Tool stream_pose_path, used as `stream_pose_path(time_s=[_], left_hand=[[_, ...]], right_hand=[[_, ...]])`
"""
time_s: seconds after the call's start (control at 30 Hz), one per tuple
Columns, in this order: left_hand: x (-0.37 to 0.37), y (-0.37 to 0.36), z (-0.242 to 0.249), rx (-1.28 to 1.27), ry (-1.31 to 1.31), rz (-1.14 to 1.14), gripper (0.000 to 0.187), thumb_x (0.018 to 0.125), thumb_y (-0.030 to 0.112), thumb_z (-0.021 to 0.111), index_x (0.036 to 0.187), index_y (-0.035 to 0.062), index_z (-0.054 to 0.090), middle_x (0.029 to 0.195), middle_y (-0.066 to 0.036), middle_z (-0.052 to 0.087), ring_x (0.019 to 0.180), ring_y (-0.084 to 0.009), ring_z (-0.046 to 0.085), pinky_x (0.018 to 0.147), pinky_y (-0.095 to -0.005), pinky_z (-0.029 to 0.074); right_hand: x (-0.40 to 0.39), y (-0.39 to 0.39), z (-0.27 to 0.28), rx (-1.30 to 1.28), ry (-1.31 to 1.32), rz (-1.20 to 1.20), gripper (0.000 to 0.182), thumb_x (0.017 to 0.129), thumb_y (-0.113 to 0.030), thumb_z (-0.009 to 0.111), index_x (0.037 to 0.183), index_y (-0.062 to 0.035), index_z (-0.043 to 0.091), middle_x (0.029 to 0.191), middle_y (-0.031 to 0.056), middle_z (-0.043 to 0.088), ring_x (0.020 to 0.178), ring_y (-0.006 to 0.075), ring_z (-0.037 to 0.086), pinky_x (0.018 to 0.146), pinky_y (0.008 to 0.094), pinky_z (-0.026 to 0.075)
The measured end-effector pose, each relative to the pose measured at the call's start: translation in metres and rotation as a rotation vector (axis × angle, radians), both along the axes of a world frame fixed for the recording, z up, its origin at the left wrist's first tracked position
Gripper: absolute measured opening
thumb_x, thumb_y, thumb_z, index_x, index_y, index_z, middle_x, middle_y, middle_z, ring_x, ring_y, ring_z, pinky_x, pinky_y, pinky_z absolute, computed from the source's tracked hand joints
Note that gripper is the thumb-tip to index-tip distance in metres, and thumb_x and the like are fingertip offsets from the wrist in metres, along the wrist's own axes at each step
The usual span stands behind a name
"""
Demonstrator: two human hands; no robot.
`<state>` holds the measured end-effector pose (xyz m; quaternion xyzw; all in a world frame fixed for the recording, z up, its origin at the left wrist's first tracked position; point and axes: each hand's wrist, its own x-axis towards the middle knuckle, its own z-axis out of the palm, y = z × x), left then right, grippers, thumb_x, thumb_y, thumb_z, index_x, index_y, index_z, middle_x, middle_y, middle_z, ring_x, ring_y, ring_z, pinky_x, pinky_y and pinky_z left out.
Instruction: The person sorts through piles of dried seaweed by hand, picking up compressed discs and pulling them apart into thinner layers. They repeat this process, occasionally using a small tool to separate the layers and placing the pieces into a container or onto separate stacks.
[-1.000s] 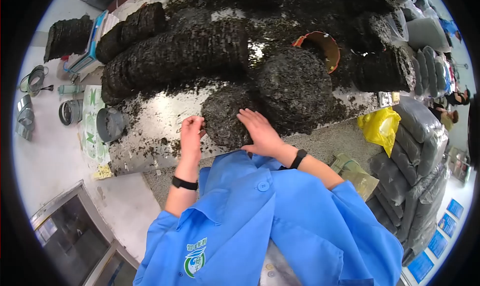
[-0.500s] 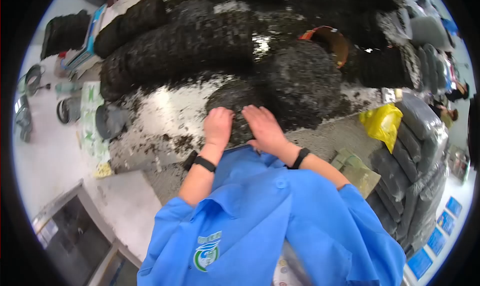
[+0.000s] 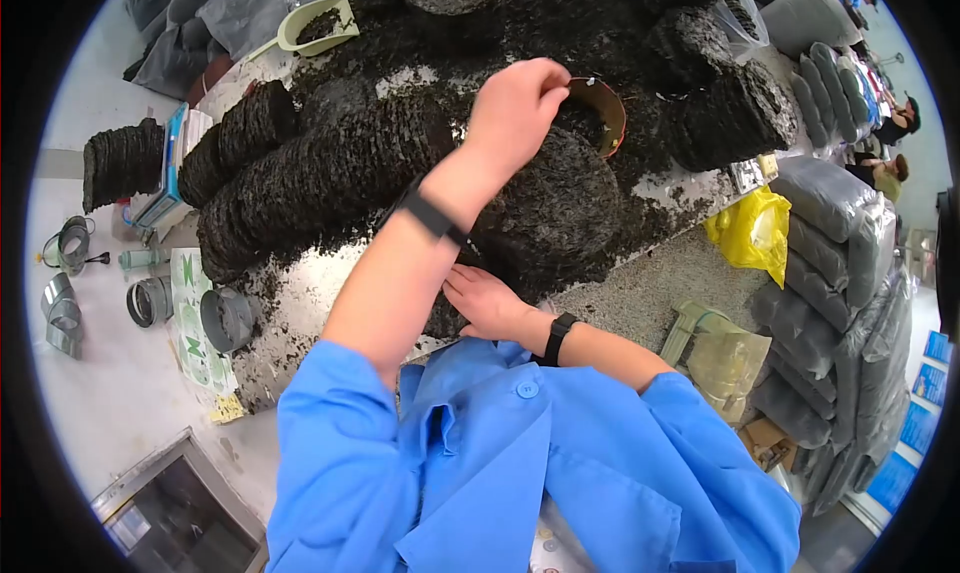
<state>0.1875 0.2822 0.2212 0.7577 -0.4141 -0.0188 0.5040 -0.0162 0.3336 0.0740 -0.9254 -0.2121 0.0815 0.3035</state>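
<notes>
My left hand [image 3: 515,113] is raised over the work table, its fingers curled together beside a red-rimmed round container [image 3: 600,113]. Whether the fingertips touch the rim or pinch anything is hidden. Dark flaky scraps sit inside the container. Close to my body, my right hand [image 3: 488,301] lies with fingers stretched out on a dark, flaky round cake [image 3: 442,318] that looks like dried seaweed, mostly covered by my arm and hand. Directly behind it stands a thick stack of similar round cakes [image 3: 550,208].
Long rows of cakes [image 3: 330,178] lie on the left. A scoop [image 3: 320,28] rests at the back. Grey rings [image 3: 228,318] stand at left. A yellow bag [image 3: 752,235] and filled plastic bags [image 3: 830,243] are on the right, with people [image 3: 885,173] in the distance.
My left hand has lifted off the near round cake and reached forward to the red-rimmed container. My right hand stays low on the cake. The camera view has shifted.
</notes>
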Motion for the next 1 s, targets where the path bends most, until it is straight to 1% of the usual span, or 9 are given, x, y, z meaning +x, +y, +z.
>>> stream_pose_path(time_s=[0.23,0.37,0.47,0.53,0.6,0.67,0.8,0.93,1.0], left_hand=[[0.004,0.08,0.009,0.22,0.023,0.232,0.018,0.087,0.024,0.075,0.084,0.0066,0.075,0.086,-0.01,0.069,0.084,-0.0307,0.067,0.074,-0.0396,0.053],[-0.024,0.259,-0.126,0.266,0.096,0.647,0.019,0.097,0.018,0.066,0.098,-0.0006,0.071,0.097,-0.013,0.071,0.087,-0.027,0.067,0.08,-0.0371,0.052],[-0.102,0.34,-0.202,0.089,0.735,0.961,0.047,0.102,0.04,0.061,0.112,-0.0052,0.069,0.099,-0.015,0.071,0.09,-0.0236,0.065,0.086,-0.0364,0.051],[-0.131,0.352,-0.227,0.276,0.853,0.943,0.054,0.099,0.045,0.065,0.114,-0.0073,0.068,0.101,-0.017,0.069,0.093,-0.0263,0.062,0.089,-0.0372,0.05],[-0.156,0.312,-0.21,0.445,0.557,0.868,0.06,0.09,0.043,0.075,0.122,-0.0065,0.063,0.112,-0.02,0.066,0.104,-0.0308,0.061,0.094,-0.0404,0.05],[-0.165,0.279,-0.177,0.586,0.323,0.797,0.068,0.081,0.037,0.085,0.128,-0.0049,0.059,0.119,-0.023,0.06,0.118,-0.0392,0.056,0.103,-0.0452,0.047],[-0.16,0.262,-0.153,0.676,0.33,0.83,0.078,0.073,0.033,0.091,0.133,-0.0021,0.057,0.126,-0.019,0.057,0.12,-0.0392,0.055,0.103,-0.0462,0.048],[-0.157,0.269,-0.154,0.664,0.27,0.811,0.069,0.077,0.029,0.089,0.13,-0.002,0.058,0.121,-0.017,0.059,0.113,-0.0362,0.059,0.097,-0.0429,0.051],[-0.152,0.275,-0.148,0.605,0.372,0.791,0.062,0.082,0.026,0.086,0.129,-0.0028,0.058,0.117,-0.015,0.062,0.108,-0.031,0.061,0.095,-0.0395,0.051]], right_hand=[[0.007,-0.005,0.018,-0.063,0.056,0.104,0.077,0.067,-0.035,0.087,0.13,0.0002,0.061,0.141,0.0215,0.053,0.136,0.0397,0.046,0.111,0.0459,0.042],[-0.001,0.0,0.006,-0.074,-0.131,0.1,0.061,0.078,-0.03,0.078,0.13,-0.0014,0.062,0.137,0.0194,0.059,0.134,0.0374,0.051,0.116,0.0504,0.038],[0.001,-0.002,0.013,0.09,-0.374,0.043,0.053,0.083,-0.027,0.072,0.129,-0.0026,0.064,0.132,0.0158,0.065,0.129,0.0343,0.057,0.119,0.0506,0.036],[0.01,-0.01,0.049,0.299,-0.367,-0.181,0.042,0.082,-0.013,0.072,0.122,-0.0032,0.067,0.123,0.0133,0.069,0.117,0.0319,0.064,0.11,0.0473,0.047],[0.007,-0.021,0.078,0.406,-0.34,-0.511,0.035,0.088,-0.008,0.07,0.121,-0.0014,0.066,0.116,0.015,0.07,0.109,0.0313,0.066,0.098,0.0407,0.052],[0.003,-0.039,0.12,0.492,-0.009,-0.881,0.027,0.1,-0.012,0.063,0.123,0.0022,0.064,0.109,0.012,0.07,0.104,0.0235,0.066,0.089,0.0351,0.053],[-0.01,-0.121,0.106,1.132,0.019,-1.059,0.034,0.109,-0.021,0.056,0.126,0.0081,0.06,0.11,0.0039,0.068,0.104,0.0107,0.058,0.091,0.0302,0.048],[-0.013,-0.169,0.105,0.994,0.017,-1.228,0.036,0.103,-0.021,0.065,0.127,0.0059,0.061,0.112,0.008,0.067,0.103,0.0158,0.058,0.092,0.0333,0.048],[-0.02,-0.156,0.129,-0.075,-0.465,-1.088,0.044,0.091,-0.019,0.076,0.127,0.0017,0.062,0.117,0.0127,0.064,0.109,0.0248,0.059,0.095,0.0379,0.048]])
